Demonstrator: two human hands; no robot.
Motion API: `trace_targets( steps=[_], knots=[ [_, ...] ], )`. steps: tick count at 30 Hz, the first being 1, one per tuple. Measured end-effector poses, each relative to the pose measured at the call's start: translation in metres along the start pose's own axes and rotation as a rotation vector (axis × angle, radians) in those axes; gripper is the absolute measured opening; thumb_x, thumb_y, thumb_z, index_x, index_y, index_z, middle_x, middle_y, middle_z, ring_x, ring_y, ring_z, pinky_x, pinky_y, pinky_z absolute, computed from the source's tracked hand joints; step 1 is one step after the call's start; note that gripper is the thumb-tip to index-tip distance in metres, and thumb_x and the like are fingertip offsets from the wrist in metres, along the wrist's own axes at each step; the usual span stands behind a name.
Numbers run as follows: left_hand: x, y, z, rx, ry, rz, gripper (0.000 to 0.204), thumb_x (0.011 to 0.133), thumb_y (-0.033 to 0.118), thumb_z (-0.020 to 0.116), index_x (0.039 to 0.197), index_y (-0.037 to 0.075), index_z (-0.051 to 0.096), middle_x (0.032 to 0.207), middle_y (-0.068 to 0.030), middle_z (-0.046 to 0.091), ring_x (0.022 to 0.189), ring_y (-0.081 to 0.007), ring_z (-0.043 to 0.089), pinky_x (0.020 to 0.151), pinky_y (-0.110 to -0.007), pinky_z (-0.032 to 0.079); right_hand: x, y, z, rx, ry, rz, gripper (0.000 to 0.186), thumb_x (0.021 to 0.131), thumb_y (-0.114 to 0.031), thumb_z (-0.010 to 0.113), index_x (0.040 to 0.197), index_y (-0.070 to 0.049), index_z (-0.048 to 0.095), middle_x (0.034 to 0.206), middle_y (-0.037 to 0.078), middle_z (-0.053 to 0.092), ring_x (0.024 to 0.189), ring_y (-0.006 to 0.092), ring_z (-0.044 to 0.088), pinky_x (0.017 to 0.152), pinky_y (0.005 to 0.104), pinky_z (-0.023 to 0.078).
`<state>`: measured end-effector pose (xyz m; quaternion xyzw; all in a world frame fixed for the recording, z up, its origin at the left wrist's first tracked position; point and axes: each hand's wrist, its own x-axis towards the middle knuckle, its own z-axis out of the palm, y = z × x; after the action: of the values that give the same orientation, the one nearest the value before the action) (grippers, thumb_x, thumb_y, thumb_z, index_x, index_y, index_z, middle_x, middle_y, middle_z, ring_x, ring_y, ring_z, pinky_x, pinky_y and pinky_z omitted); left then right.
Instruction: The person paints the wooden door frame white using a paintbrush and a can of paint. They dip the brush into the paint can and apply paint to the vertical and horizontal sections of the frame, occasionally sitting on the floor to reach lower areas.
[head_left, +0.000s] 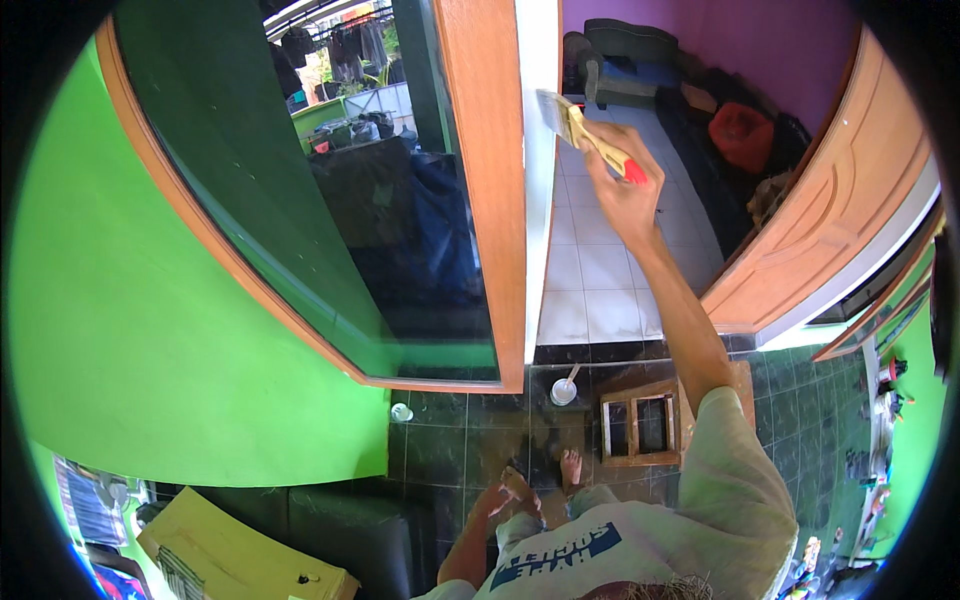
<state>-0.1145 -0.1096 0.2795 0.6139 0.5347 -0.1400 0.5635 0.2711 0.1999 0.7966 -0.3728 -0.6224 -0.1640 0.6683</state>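
Note:
My right hand is raised at the doorway, closed round the yellow handle of a paintbrush. The handle ends in a red tip. Its pale bristles lie against the white door frame strip, at the edge beside the orange-brown window frame. My left hand hangs low, near my feet in the picture; its fingers are too small and unclear to read. On the dark tiles below the doorway stands a small white paint tub with a stick leaning out of it.
A wooden stool stands on the floor right of the tub. A small white cup sits by the green wall. The carved wooden door is swung open at right. A cardboard box rests on a dark sofa at lower left.

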Motion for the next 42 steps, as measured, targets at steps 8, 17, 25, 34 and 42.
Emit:
trace_targets(
  steps=[8, 17, 25, 34, 42],
  knots=[
    [0.002, 0.025, -0.018, -0.048, -0.007, -0.022, 0.073, 0.094, 0.041, 0.071, 0.148, -0.001, 0.049, 0.152, -0.0229, 0.05, 0.14, -0.0369, 0.05, 0.114, -0.047, 0.041, 0.032, 0.016, -0.001, 0.03, -0.256, 0.16, 0.019, 0.09, 0.001, 0.071, 0.108, 0.002, 0.074, 0.099, 0.012, 0.075, 0.089, 0.017, 0.071, 0.081, 0.0297, 0.056],
    [0.03, -0.03, 0.007, -0.034, 0.053, 0.032, 0.076, 0.092, 0.04, 0.075, 0.15, 0.001, 0.047, 0.152, -0.0225, 0.051, 0.139, -0.0355, 0.051, 0.112, -0.046, 0.043, 0.12, -0.004, -0.012, -0.4, 0.003, -0.524, 0.032, 0.083, -0.003, 0.075, 0.114, -0.009, 0.075, 0.105, 0.003, 0.074, 0.084, 0.0208, 0.069, 0.069, 0.032, 0.058],
    [0.057, -0.068, 0.027, -0.111, 0.185, 0.108, 0.061, 0.09, 0.04, 0.069, 0.137, 0.003, 0.061, 0.135, -0.0255, 0.063, 0.127, -0.043, 0.059, 0.104, -0.048, 0.049, 0.031, 0.012, -0.006, -0.557, -0.439, -0.554, 0.051, 0.074, -0.001, 0.075, 0.123, -0.013, 0.073, 0.111, 0.003, 0.073, 0.087, 0.0169, 0.066, 0.072, 0.0311, 0.06],
    [0.041, -0.035, 0.004, 0.028, 0.034, 0.057, 0.082, 0.091, 0.049, 0.073, 0.148, -0.004, 0.049, 0.15, -0.0257, 0.051, 0.137, -0.0389, 0.052, 0.112, -0.047, 0.044, 0.068, 0.006, -0.003, 0.414, 0.009, 0.512, 0.028, 0.092, -0.012, 0.076, 0.116, 0.003, 0.073, 0.1, 0.009, 0.076, 0.089, 0.0132, 0.07, 0.077, 0.0264, 0.056],
    [0.035, -0.042, 0.011, 0.077, 0.272, 0.11, 0.054, 0.09, 0.04, 0.067, 0.13, 0.005, 0.066, 0.126, -0.023, 0.068, 0.118, -0.0426, 0.064, 0.098, -0.049, 0.051, 0.072, 0.011, 0.011, 0.23, 0.06, 0.344, 0.023, 0.093, -0.009, 0.075, 0.114, 0.002, 0.075, 0.102, 0.008, 0.077, 0.091, 0.0111, 0.069, 0.083, 0.0268, 0.056]
  ],
)
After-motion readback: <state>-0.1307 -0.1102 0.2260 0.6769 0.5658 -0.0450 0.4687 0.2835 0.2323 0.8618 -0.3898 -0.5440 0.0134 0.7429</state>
